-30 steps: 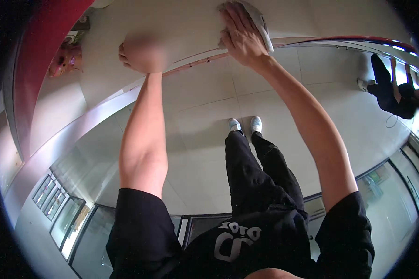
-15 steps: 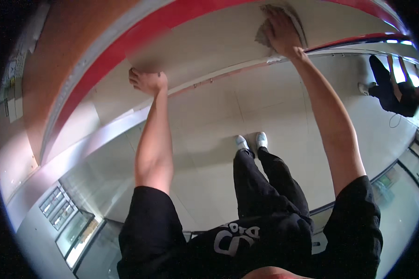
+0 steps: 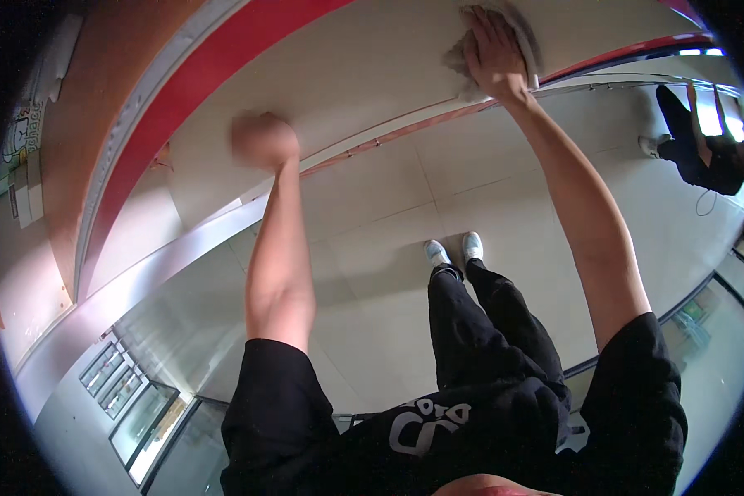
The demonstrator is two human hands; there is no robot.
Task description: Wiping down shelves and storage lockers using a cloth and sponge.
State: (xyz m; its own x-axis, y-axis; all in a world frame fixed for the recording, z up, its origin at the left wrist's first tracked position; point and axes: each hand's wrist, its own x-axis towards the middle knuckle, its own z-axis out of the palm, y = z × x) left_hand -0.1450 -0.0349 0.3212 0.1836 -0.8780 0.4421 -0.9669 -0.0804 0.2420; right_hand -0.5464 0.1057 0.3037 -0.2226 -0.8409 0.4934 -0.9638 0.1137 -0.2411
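Note:
My right hand (image 3: 498, 62) presses a greyish cloth (image 3: 517, 37) against a wide beige panel (image 3: 372, 62) high in the view. Its fingers lie stretched over the cloth, whose edges stick out on both sides. My left hand (image 3: 264, 142), smeared by motion, is at the lower edge of the same panel, left of the middle. No object shows in it, and its fingers cannot be made out. A red band (image 3: 215, 74) with a grey edge borders the panel on the left.
Beyond the panel's lower edge lies a pale tiled floor (image 3: 372, 256), where my feet stand. Another person (image 3: 707, 153) in dark clothes is at the far right, arms raised. Windows (image 3: 145, 413) show at the lower left, a glass pane (image 3: 703, 339) at the right.
My right hand and the cloth have shifted slightly left along the panel. My left hand, curled before, is now blurred. The view has tilted a little.

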